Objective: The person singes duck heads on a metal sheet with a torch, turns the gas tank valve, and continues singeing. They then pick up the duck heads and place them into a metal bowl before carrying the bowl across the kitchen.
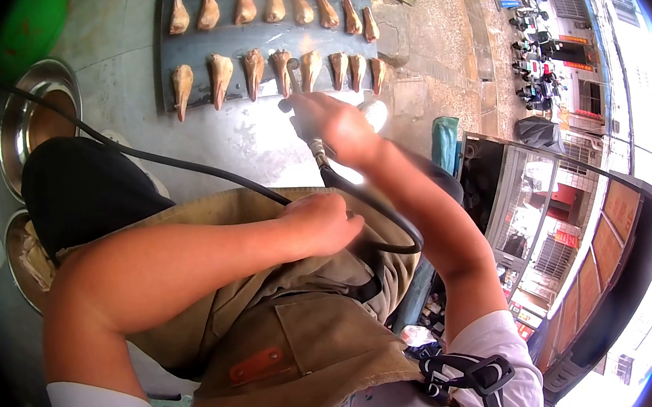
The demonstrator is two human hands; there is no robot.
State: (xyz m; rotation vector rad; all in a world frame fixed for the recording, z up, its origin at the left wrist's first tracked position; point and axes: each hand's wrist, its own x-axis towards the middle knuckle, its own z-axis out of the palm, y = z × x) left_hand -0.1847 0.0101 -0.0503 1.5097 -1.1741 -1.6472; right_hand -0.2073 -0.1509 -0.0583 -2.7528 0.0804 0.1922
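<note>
My right hand (338,128) is closed around the handle of a gas torch (319,154), with its metal fitting below my fingers. The torch's nozzle end lies over the lower row of tan, tapering meat pieces (221,80); their exact kind I cannot make out. No flame is visible. A black hose (181,164) comes in from the upper left, passes at my left hand (319,226), and loops up to the torch. That hand is closed on the hose above my lap. A second row of similar pieces (244,4) lies farther away on the dark board (271,38).
Two metal basins (12,143) (18,268) stand at the left, the nearer one holding pale pieces. A green container (31,32) is at the upper left. My brown apron (315,334) covers my lap. Parked motorbikes (536,65) line the street at right.
</note>
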